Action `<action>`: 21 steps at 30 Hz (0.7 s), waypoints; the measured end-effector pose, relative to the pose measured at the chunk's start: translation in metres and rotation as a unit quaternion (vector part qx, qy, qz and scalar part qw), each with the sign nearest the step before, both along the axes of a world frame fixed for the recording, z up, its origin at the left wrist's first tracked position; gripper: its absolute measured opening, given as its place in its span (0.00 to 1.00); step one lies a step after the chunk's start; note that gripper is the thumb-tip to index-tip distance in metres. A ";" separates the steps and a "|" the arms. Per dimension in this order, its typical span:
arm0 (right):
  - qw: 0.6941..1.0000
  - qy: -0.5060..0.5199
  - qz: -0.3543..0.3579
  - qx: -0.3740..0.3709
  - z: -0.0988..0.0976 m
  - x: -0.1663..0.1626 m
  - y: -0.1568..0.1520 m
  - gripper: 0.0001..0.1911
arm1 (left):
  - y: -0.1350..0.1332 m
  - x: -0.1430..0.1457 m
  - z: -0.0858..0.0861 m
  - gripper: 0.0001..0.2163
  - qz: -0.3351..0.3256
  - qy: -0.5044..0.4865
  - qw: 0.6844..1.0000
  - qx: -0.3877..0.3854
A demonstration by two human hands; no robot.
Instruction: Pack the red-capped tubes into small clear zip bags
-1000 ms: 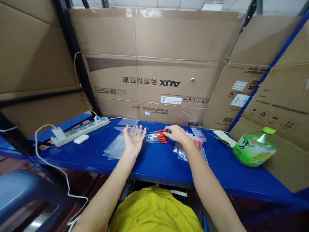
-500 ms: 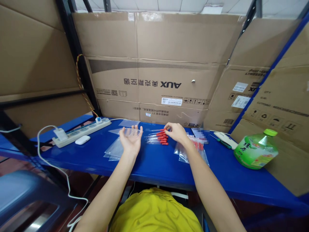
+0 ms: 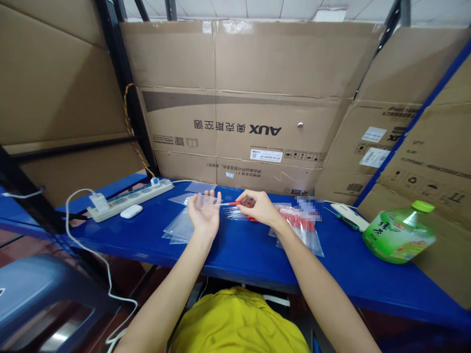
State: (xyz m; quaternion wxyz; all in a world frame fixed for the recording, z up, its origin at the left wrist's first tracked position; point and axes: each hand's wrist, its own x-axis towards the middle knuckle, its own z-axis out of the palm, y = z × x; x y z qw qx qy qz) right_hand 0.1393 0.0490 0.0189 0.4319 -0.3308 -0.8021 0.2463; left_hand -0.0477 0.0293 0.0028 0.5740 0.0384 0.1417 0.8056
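Note:
My left hand is palm up, its fingers curled at the edge of a clear plastic bag that sticks out to the left. My right hand pinches a slim red-handled tool, shaped like a small screwdriver. Its thin pale shaft points left and reaches the fingers of my left hand; whether the tip is inside the bag, I cannot tell. Below the right hand lies a pile of similar tools, partly covered by it. Flat clear bags are stacked beside my left hand. Bags with red-handled tools inside lie right of my right wrist.
A power strip with plugs and a white case lie at the left of the blue table. At the right are a white and green tool and a green bottle. Cardboard panels stand behind.
My right hand has lifted a red-handled tool from the pile and brought its shaft left to my left hand. The view has shifted slightly.

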 end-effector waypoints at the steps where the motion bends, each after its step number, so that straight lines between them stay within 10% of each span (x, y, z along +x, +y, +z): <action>1: 1.000 0.004 0.003 0.002 -0.003 -0.006 -0.002 0.07 | -0.001 0.002 0.001 0.01 -0.006 0.000 1.000 0.007; 21: 0.981 0.095 -0.056 0.163 -0.031 -0.059 -0.028 0.08 | -0.010 0.010 0.008 0.08 -0.100 0.085 0.991 0.037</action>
